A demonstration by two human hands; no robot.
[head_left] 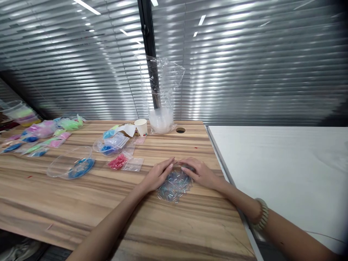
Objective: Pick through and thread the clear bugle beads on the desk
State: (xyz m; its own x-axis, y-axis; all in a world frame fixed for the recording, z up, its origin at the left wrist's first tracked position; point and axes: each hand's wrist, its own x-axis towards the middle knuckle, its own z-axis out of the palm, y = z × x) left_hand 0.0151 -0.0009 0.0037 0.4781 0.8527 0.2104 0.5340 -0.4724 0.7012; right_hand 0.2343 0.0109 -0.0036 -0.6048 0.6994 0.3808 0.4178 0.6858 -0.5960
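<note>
- While both forearms reach in from the near side, a loose pile of small, clear and bluish tube-shaped pieces [174, 187] lies on the brown wood-grain tabletop [174, 228], between the two bare hands.
- Left hand [160, 174]: it rests along the pile's left edge, palm turned down and inward, the forearm slanting up from the lower left. Its fingers are stretched out close together toward the pile's far side, closed around nothing visible.
- Right hand [199, 172]: it arches over the pile's far right edge, a pale beige coiled band [261, 214] around the forearm behind it. Its fingers are loosely bent, the thumb set apart and pointing inward over the pile; no grip shows.
- Both sets of fingertips come close together just beyond the pile; whether they touch, or press on pieces beneath, I cannot tell.
- Left of the pile are a small red heap of pieces [117, 162] and, farther out, a round clear plastic dish [63, 163].
- Beyond the pile stand a white paper cup [141, 127] and a tall clear plastic bag [161, 120].
</note>
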